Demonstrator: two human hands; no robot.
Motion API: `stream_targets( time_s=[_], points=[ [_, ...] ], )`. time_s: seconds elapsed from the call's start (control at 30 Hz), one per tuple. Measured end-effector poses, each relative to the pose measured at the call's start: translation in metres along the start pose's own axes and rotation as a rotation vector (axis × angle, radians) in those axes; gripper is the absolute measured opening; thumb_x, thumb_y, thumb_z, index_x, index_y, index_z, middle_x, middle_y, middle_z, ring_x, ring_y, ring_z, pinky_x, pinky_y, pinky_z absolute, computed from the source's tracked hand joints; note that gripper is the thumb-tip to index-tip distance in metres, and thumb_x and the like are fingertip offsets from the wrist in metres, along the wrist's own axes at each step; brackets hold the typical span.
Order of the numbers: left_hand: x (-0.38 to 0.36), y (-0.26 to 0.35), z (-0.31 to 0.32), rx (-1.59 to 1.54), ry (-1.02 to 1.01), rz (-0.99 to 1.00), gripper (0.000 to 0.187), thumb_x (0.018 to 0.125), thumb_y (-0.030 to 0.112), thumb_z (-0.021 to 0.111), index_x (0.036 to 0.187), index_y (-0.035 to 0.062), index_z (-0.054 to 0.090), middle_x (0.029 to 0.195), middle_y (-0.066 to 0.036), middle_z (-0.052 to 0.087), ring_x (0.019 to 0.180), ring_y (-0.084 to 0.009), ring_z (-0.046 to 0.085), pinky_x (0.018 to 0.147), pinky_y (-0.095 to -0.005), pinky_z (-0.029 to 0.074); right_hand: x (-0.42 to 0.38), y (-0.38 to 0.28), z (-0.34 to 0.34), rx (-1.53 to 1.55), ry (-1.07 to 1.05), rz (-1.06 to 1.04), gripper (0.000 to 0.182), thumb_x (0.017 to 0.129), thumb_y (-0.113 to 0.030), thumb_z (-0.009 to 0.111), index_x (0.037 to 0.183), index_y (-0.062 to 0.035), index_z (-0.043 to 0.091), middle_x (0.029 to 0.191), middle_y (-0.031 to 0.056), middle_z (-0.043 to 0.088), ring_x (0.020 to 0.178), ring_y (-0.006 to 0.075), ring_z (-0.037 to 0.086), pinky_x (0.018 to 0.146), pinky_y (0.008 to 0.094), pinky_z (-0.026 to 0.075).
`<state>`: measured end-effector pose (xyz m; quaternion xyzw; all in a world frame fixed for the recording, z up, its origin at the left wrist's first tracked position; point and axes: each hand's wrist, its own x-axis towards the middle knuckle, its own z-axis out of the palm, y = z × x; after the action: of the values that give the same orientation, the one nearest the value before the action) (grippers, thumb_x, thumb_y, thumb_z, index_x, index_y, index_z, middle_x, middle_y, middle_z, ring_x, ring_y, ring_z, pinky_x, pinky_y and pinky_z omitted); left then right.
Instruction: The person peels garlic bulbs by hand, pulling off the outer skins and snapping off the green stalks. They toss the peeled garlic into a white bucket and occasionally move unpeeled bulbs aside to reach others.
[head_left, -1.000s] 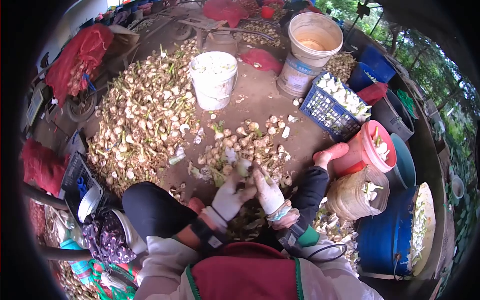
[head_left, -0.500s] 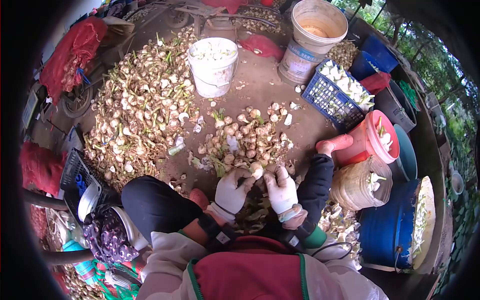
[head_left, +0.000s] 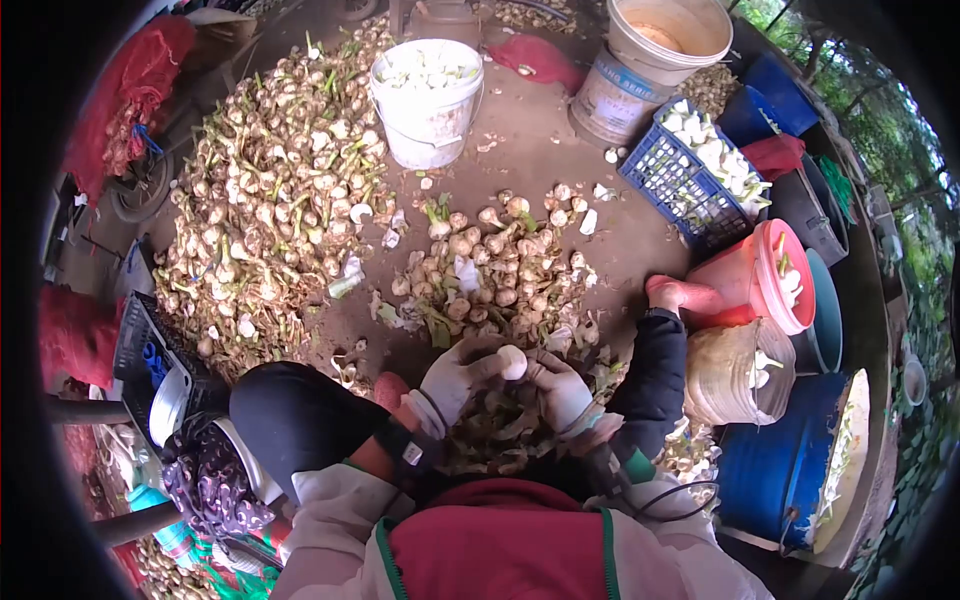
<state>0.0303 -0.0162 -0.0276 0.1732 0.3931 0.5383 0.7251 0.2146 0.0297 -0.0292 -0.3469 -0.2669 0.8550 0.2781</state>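
Note:
Between both gloved hands, low in the middle of the view, is a pale peeled garlic bulb (head_left: 513, 363). My left hand (head_left: 452, 383) pinches it from the left with thumb and fingers. The fingers of my right hand (head_left: 563, 392) are closed at the bulb's right side; whether they hold a loose bit of skin is too small to tell. Just beyond the hands lies a small heap of unpeeled garlic (head_left: 490, 270). Peeled skins (head_left: 500, 430) lie below, between my legs.
A large garlic pile (head_left: 270, 190) spreads at the left. Beyond stands a white bucket (head_left: 425, 125). At the right are a blue crate (head_left: 680, 190), a pink bucket (head_left: 745, 275), a woven sack (head_left: 725, 375) and a blue drum (head_left: 775, 460).
The bulb now looks whiter and smoother, and both hands sit slightly lower around it. The view has shifted, so the piles and bucket appear higher in the frame.

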Motion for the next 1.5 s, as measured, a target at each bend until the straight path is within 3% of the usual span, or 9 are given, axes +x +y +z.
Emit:
stream_targets(
  time_s=[0.1,0.2,0.3,0.5,0.6,0.8,1.27,1.43,1.5],
  points=[
    [0.011,-0.01,-0.019,0.135,0.049,-0.076,0.022,0.089,0.012,0.064,0.108,0.003,0.058,0.092,-0.006,0.061,0.074,-0.0141,0.061,0.065,-0.0258,0.049,0.019,0.022,-0.02,-0.017,0.144,0.06,0.03,0.097,-0.017,0.051,0.121,0.0006,0.054,0.11,0.0088,0.062,0.097,0.0207,0.061,0.083,0.0325,0.051],
    [0.026,-0.01,-0.052,1.11,0.111,0.818,0.019,0.088,0.013,0.064,0.106,0.0073,0.06,0.084,-0.005,0.06,0.073,-0.0151,0.059,0.06,-0.0288,0.05,0.044,0.044,-0.06,0.401,0.06,0.406,0.03,0.099,-0.021,0.049,0.121,-0.0023,0.055,0.11,0.0076,0.062,0.1,0.0205,0.06,0.086,0.0322,0.05],
    [0.036,0.014,-0.051,-0.158,0.567,0.355,0.015,0.088,0.014,0.063,0.099,0.0055,0.059,0.078,-0.003,0.056,0.067,-0.0141,0.052,0.061,-0.0299,0.047,0.084,0.062,-0.078,0.254,0.172,0.445,0.03,0.098,-0.032,0.049,0.109,-0.0067,0.061,0.089,0.003,0.063,0.074,0.0172,0.06,0.066,0.0307,0.049],
    [0.051,-0.017,-0.042,0.067,0.602,0.227,0.019,0.092,0.018,0.06,0.104,0.0034,0.058,0.079,-0.001,0.057,0.069,-0.0097,0.052,0.063,-0.0242,0.043,0.178,-0.081,0.07,-0.076,-0.126,-0.199,0.034,0.093,-0.042,0.057,0.106,-0.0102,0.055,0.072,-0.0044,0.053,0.062,0.0067,0.049,0.054,0.0205,0.04],
    [0.056,-0.023,-0.053,-0.003,0.575,0.133,0.021,0.091,0.02,0.061,0.103,0.0026,0.059,0.08,-0.002,0.06,0.069,-0.0086,0.053,0.063,-0.0245,0.043,0.263,-0.077,0.032,-0.544,0.154,-0.765,0.055,0.088,-0.04,0.064,0.121,0.0011,0.048,0.094,0.0108,0.066,0.079,0.0248,0.064,0.074,0.0374,0.052],
    [0.064,-0.022,-0.052,0.229,0.518,0.008,0.029,0.091,0.025,0.062,0.106,0.0001,0.06,0.088,-0.005,0.063,0.077,-0.0112,0.056,0.071,-0.0268,0.046,0.26,0.03,-0.116,-2.226,0.405,-0.256,0.048,0.073,-0.038,0.067,0.105,-0.003,0.056,0.1,0.0185,0.066,0.087,0.0403,0.064,0.073,0.0502,0.051],
    [0.066,-0.036,-0.046,0.152,0.256,0.328,0.034,0.093,0.025,0.06,0.117,0.0012,0.055,0.11,-0.008,0.061,0.105,-0.0158,0.056,0.091,-0.0306,0.045,0.069,-0.008,0.038,-1.414,0.032,-0.772,0.02,0.078,-0.012,0.069,0.094,-0.0015,0.062,0.084,0.0158,0.063,0.082,0.0341,0.061,0.071,0.0399,0.05],
    [0.069,-0.033,-0.072,-0.846,-0.296,-0.016,0.022,0.097,0.02,0.049,0.094,0.0016,0.06,0.071,-0.007,0.061,0.057,-0.0174,0.057,0.053,-0.0274,0.046,0.031,-0.015,0.044,-1.33,0.397,-0.799,0.017,0.086,-0.018,0.062,0.077,-0.0036,0.059,0.078,0.0168,0.06,0.071,0.0362,0.059,0.062,0.0435,0.048],
    [0.043,-0.023,-0.03,-0.53,0.049,0.118,0.018,0.096,0.02,0.049,0.09,0.0049,0.058,0.071,-0.005,0.059,0.059,-0.0149,0.055,0.054,-0.027,0.046,0.021,-0.012,0.053,-1.437,0.352,-0.842,0.02,0.086,-0.019,0.062,0.073,-0.0037,0.059,0.073,0.0158,0.059,0.067,0.0354,0.059,0.06,0.0435,0.047]
  ],
)
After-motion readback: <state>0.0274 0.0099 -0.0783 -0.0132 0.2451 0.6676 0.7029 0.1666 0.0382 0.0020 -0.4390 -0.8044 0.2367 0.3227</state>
